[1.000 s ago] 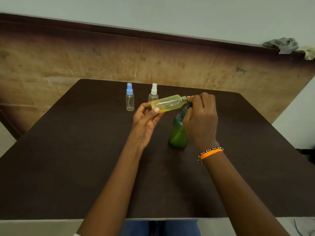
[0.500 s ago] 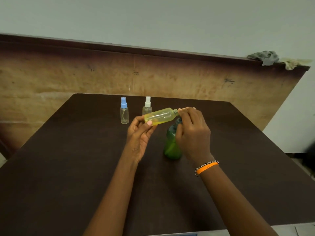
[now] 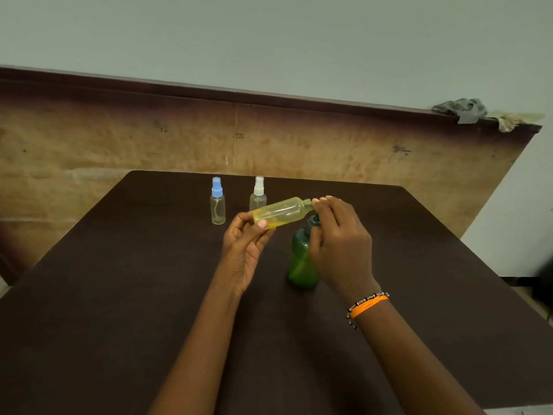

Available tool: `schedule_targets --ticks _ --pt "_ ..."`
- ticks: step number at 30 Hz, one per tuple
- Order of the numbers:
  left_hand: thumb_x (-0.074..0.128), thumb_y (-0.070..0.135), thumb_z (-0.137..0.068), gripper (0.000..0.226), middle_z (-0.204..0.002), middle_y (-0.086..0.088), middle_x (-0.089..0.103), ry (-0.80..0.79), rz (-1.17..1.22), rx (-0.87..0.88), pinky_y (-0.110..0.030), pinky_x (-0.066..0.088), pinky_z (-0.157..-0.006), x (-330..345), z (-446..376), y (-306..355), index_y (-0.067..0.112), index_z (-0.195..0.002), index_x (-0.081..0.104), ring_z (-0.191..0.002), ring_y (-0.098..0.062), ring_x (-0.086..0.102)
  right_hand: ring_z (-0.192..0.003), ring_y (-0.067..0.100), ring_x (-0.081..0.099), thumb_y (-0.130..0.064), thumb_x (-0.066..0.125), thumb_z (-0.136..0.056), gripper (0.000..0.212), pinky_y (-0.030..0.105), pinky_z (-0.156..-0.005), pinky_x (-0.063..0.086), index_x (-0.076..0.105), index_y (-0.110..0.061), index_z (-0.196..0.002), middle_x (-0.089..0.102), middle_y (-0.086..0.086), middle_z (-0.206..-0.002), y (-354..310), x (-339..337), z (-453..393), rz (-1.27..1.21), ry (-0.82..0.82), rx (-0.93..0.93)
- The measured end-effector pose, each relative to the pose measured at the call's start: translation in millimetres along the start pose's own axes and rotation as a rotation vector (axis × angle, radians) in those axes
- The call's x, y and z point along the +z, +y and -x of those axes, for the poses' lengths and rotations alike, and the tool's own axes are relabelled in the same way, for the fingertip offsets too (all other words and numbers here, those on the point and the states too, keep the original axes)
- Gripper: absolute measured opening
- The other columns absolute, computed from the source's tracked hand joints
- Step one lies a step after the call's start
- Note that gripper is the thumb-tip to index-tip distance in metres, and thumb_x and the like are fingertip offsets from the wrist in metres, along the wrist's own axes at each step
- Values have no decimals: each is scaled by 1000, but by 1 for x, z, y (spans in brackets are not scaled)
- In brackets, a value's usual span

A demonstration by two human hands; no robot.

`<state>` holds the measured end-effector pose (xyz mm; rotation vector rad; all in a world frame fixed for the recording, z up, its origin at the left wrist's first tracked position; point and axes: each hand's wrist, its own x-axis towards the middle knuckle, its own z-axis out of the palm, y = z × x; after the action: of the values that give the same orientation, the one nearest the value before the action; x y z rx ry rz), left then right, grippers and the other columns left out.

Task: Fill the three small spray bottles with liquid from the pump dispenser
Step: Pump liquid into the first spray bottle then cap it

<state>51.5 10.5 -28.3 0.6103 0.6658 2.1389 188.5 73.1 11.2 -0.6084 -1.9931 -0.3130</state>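
Note:
My left hand (image 3: 242, 253) pinches a small clear bottle (image 3: 281, 212) by its base. The bottle lies almost level, has no cap, holds some yellow liquid, and its open threaded neck points right. My right hand (image 3: 341, 244) is curled over the dark pump head (image 3: 314, 219) of the green pump dispenser (image 3: 300, 262), which stands on the table just below the bottle's neck. Its fingertips sit right beside the bottle's mouth. Two other small spray bottles stand upright farther back, one with a blue cap (image 3: 217, 205) and one with a white cap (image 3: 258, 194); both look empty.
All of this sits on a dark brown table (image 3: 119, 295). A worn wooden board (image 3: 89, 151) leans against the wall behind the table's far edge, with grey rags (image 3: 460, 109) on its top right corner. The table's right edge drops off to the floor.
The camera has tilted up, so everything sits lower in view. Both hands keep their hold, and the bottle's open neck now shows clear of my right fingers.

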Motion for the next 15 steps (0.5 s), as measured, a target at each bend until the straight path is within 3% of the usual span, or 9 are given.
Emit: schedule_targets --ticks 4,11,15 --pt "58 5 -72 18 -96 -8 65 -6 9 2 -21 54 -75 -1 0 0 9 -88 54 -89 -14 68 -96 31 63 2 42 -77 35 37 -89 52 67 7 -101 66 21 -99 2 8 6 -36 46 40" --pt "59 5 -72 19 -101 -11 63 -14 20 1 -22 54 -76 -1 0 1 9 -89 53 -90 -15 68 -76 27 60 -6 46 -75 24 30 -53 49 65 2 -86 60 12 -83 -6 -10 -14 -24 -104 67" --pt "58 4 -72 19 -100 -10 63 -14 17 10 -22 54 -77 -1 0 1 9 -89 53 -90 -15 68 -79 28 61 -5 40 -79 29 30 -60 50 66 4 -88 62 15 -85 -10 0 -8 3 -20 96"
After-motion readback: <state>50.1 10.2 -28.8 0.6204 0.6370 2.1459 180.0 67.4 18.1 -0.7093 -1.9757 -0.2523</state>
